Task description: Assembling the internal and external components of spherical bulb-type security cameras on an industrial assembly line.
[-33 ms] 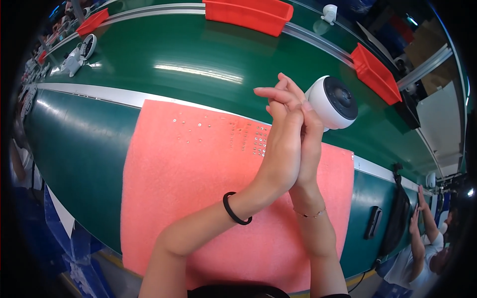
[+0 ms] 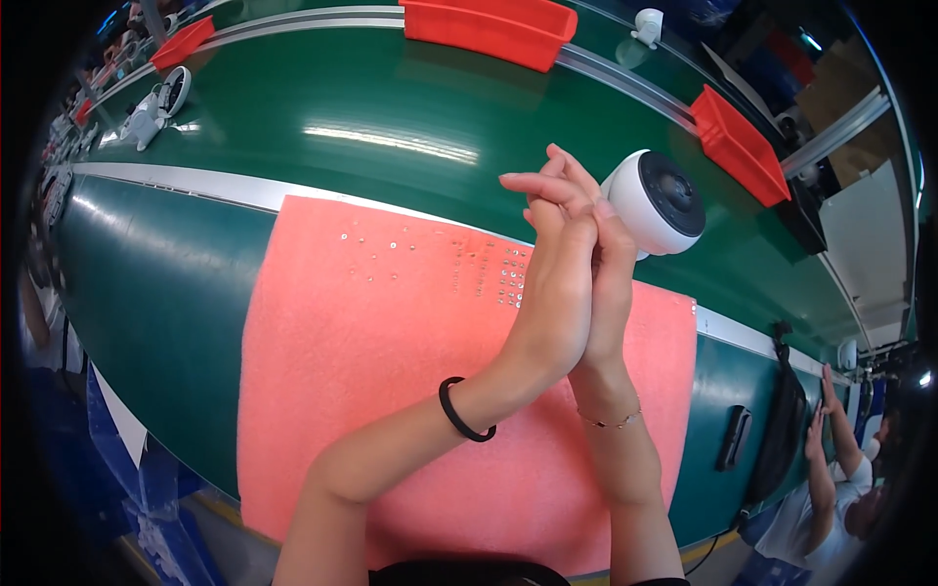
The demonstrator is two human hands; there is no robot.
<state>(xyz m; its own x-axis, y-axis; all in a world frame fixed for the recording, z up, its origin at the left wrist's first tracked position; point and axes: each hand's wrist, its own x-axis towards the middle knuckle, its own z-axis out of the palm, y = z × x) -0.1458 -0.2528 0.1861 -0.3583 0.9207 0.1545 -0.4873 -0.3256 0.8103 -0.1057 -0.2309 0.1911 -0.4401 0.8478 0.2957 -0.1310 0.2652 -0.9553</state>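
My left hand (image 2: 552,308) and my right hand (image 2: 614,259) are clasped together above the pink cloth mat (image 2: 391,391). Their palms press against each other and the fingers are interlocked, with some fingertips sticking out toward the left. No object shows between them; the inside of the clasp is hidden. Just beyond my right hand stands a round white camera (image 2: 625,210) with a black lens face. Rows of small metal screws (image 2: 510,276) lie on the mat's far part, beside my left hand, and a few looser small metal pieces (image 2: 394,245) lie farther left.
Red bins (image 2: 489,31) line the far side of the green conveyor belt (image 2: 293,98). White device parts (image 2: 147,122) lie on it at the far left. A black tool-like item (image 2: 735,438) and a black bag (image 2: 779,430) are at the right, near a co-worker's raised hands (image 2: 819,420).
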